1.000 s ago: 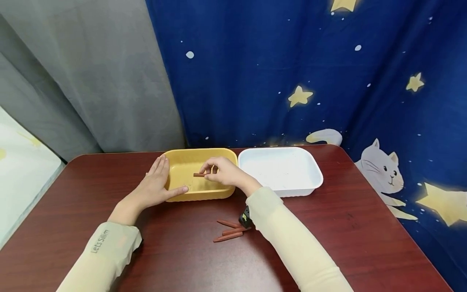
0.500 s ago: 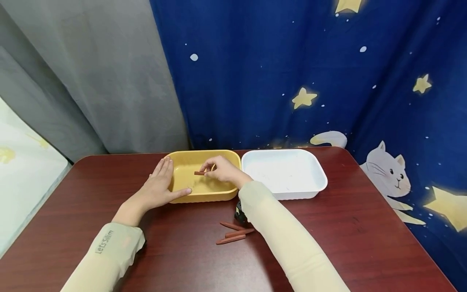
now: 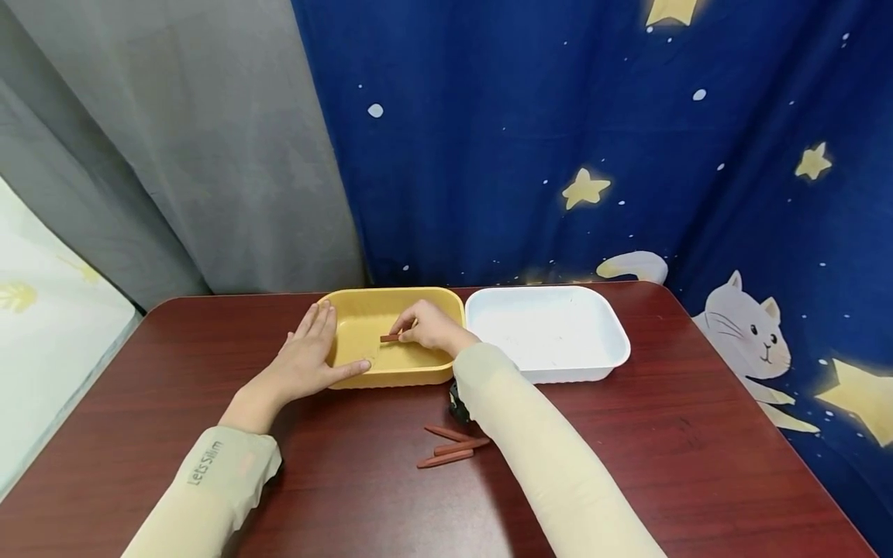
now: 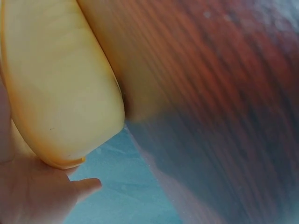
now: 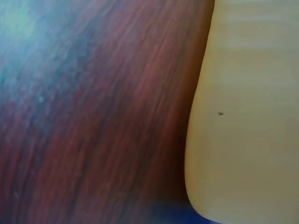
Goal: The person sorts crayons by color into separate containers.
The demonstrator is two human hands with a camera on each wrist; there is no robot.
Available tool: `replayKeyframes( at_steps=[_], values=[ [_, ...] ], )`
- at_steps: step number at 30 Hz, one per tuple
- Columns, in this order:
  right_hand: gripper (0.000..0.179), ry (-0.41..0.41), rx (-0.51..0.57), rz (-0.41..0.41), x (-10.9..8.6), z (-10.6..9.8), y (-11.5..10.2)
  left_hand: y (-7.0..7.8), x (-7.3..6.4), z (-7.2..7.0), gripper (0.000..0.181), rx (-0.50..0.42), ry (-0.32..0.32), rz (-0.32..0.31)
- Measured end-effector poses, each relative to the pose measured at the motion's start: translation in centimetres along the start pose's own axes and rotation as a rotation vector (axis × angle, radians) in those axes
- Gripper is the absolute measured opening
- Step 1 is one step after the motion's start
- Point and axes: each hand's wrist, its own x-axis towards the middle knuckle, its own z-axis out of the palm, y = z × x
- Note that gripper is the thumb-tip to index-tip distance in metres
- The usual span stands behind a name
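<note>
In the head view, the right hand (image 3: 431, 328) pinches a brown stick (image 3: 388, 339) over the yellow tray (image 3: 394, 379) near the table's (image 3: 363, 496) far edge; the left hand (image 3: 305, 360), fingers straight, rests on the tray's left end. Other sticks (image 3: 445, 460) lie closer to the near edge. In the left wrist view, the left hand touches the tray. The right wrist view shows the tray beside the table.

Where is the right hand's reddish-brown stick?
In the head view, the reddish-brown stick is pinched by the right hand over the yellow tray, left of the white tray.
</note>
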Motion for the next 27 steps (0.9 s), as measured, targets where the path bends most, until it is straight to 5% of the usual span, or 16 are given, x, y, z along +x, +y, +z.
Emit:
replayKeyframes(
  at_steps=[11, 19, 27],
  values=[
    [0.015, -0.036, -0.120, 0.059, 0.1, 0.3, 0.0, 0.0, 0.0, 0.0, 0.120, 0.000, 0.000, -0.003],
    [0.016, 0.011, -0.009, -0.006, -0.4, -1.0, -0.4, 0.0, 0.1, 0.1, 0.120, 0.004, -0.021, -0.005],
    [0.017, 0.068, -0.051, -0.080, -2.0, -3.1, -0.9, 0.1, -0.1, 0.0, 0.119, 0.006, -0.019, -0.005]
  ],
)
